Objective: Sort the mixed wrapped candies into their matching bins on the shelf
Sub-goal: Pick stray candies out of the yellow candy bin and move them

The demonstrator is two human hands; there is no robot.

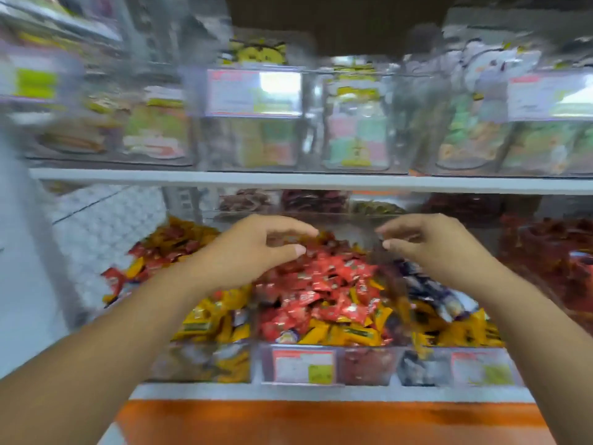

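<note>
While the left hand and right hand hover mid-frame, fingers loosely curved and empty, the red candies heap below them in the middle bin. Best pinch out the stray yellow candies at its front — one sort at a time.

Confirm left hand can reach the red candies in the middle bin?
Probably yes: the left hand hovers just over the red candies, the middle bin is open on top, and nothing lies between them.
</note>
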